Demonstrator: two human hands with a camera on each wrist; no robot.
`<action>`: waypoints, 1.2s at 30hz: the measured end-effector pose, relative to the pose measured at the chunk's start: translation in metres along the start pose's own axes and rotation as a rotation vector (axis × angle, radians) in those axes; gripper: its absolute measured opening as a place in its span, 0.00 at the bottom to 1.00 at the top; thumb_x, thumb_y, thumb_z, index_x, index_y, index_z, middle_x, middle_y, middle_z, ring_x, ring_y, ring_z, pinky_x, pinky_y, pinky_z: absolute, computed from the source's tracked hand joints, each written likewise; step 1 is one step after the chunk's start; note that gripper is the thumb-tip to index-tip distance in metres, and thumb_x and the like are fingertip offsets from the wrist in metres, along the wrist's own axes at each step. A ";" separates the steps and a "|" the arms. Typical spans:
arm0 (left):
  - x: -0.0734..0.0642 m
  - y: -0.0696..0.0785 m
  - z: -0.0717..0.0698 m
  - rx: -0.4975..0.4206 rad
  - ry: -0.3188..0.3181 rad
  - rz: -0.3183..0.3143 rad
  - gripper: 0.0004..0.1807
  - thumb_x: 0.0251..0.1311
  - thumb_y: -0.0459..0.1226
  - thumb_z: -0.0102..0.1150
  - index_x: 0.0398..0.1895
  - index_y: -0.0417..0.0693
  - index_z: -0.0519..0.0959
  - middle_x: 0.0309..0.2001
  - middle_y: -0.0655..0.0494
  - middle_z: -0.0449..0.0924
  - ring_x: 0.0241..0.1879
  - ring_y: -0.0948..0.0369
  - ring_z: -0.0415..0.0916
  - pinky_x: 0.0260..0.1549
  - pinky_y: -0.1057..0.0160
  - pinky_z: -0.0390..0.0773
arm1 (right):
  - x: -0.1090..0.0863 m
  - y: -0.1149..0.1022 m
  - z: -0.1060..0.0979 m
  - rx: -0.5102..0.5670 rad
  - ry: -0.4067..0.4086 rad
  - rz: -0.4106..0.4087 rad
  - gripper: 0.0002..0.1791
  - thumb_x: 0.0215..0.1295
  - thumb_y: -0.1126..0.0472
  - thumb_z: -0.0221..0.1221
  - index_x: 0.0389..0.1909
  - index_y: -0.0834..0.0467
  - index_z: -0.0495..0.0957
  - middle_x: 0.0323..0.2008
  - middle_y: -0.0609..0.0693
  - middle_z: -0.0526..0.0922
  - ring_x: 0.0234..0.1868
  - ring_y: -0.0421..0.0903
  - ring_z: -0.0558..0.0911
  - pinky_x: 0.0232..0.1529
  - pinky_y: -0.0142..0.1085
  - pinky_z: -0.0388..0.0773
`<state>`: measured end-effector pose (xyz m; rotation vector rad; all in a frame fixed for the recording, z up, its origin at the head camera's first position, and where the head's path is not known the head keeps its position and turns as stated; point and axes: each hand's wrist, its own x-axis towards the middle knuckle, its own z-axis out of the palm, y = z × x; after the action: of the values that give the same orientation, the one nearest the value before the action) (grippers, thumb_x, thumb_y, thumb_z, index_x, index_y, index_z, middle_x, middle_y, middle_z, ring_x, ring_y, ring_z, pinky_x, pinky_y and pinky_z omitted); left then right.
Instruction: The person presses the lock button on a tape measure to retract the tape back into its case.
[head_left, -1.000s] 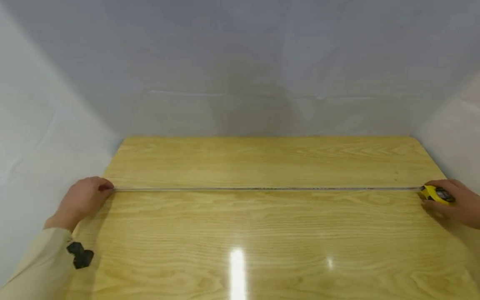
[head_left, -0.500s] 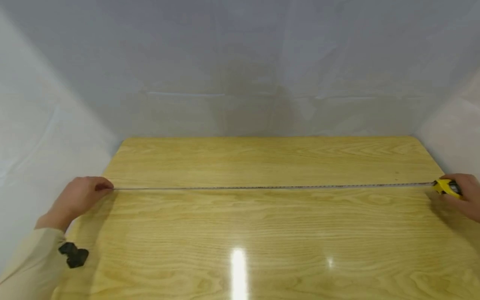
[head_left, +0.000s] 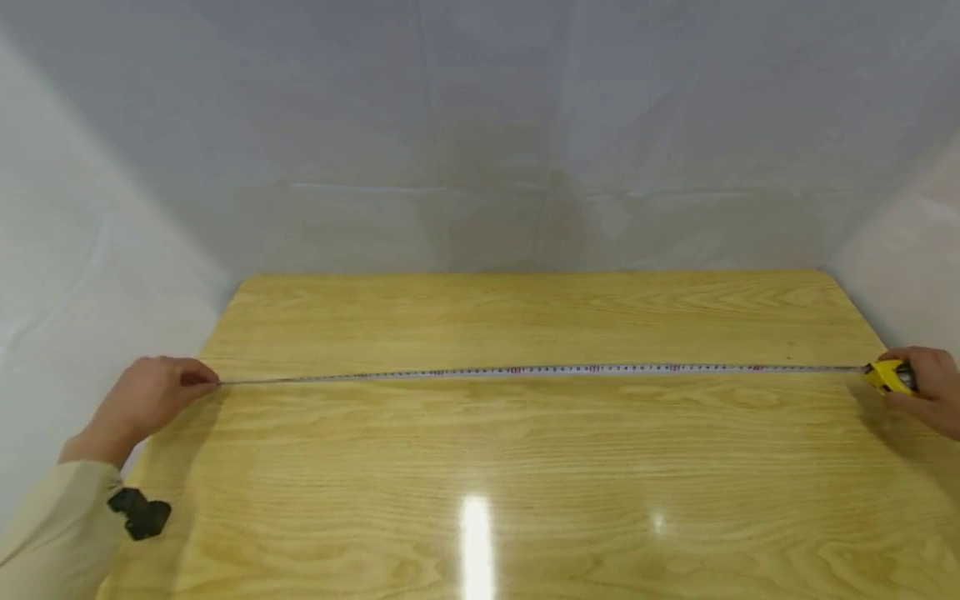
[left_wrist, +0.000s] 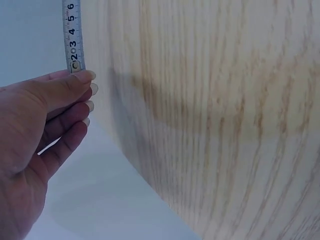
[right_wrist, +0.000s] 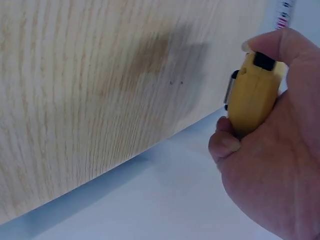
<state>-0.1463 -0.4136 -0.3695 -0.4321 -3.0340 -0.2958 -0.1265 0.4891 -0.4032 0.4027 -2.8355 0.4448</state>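
A yellow and black tape measure (head_left: pixel 891 377) sits in my right hand (head_left: pixel 933 392), gripped near the table's right edge. Its white blade (head_left: pixel 555 370), printed with black and red marks, stretches across the whole table width. At the left edge my left hand (head_left: pixel 150 400) pinches the blade's end between thumb and finger. In the left wrist view the numbers on the blade (left_wrist: pixel 72 35) run upward from the left hand's (left_wrist: pixel 40 115) thumb. The right wrist view has the yellow case (right_wrist: pixel 254 95) seen from its narrow side, with the right hand's (right_wrist: pixel 280 145) fingers curled round it.
The wood-grain table (head_left: pixel 480 467) has rounded far corners and a light reflection near its front. Pale sheeting (head_left: pixel 480 133) stands behind it and on both sides. A black mount (head_left: pixel 141 512) is on the left sleeve (head_left: pixel 67 517).
My right hand has moved outward to the right and slightly up with the tape measure. The left hand has shifted slightly left. The blade has turned so its printed face shows more.
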 end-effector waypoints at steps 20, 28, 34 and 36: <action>-0.007 -0.007 0.007 -0.008 -0.062 -0.035 0.05 0.55 0.36 0.67 0.31 0.42 0.85 0.28 0.51 0.84 0.32 0.45 0.79 0.33 0.43 0.75 | 0.002 0.021 0.000 -0.036 -0.027 -0.007 0.36 0.28 0.74 0.76 0.44 0.73 0.70 0.40 0.71 0.71 0.39 0.58 0.71 0.28 0.40 0.73; -0.008 -0.003 0.004 -0.047 -0.111 -0.096 0.10 0.59 0.42 0.65 0.34 0.43 0.86 0.32 0.48 0.84 0.35 0.43 0.78 0.33 0.42 0.74 | 0.003 0.018 -0.004 0.024 -0.001 0.000 0.35 0.25 0.75 0.77 0.40 0.55 0.74 0.40 0.68 0.71 0.41 0.20 0.56 0.22 0.22 0.64; -0.009 -0.002 0.004 -0.052 -0.113 -0.104 0.09 0.59 0.40 0.65 0.35 0.43 0.86 0.32 0.49 0.84 0.36 0.43 0.78 0.34 0.41 0.75 | 0.006 0.011 -0.006 -0.044 -0.046 -0.020 0.34 0.27 0.70 0.78 0.41 0.64 0.73 0.39 0.69 0.72 0.35 0.39 0.68 0.19 0.29 0.68; -0.009 -0.002 0.004 -0.051 -0.113 -0.101 0.09 0.59 0.40 0.65 0.35 0.43 0.86 0.32 0.49 0.84 0.36 0.43 0.78 0.34 0.42 0.75 | 0.006 0.008 -0.006 -0.055 -0.044 -0.034 0.36 0.26 0.70 0.78 0.42 0.71 0.72 0.38 0.70 0.73 0.36 0.39 0.69 0.19 0.30 0.68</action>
<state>-0.1387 -0.4167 -0.3747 -0.3092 -3.1709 -0.3672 -0.1338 0.4970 -0.3978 0.4553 -2.8716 0.3545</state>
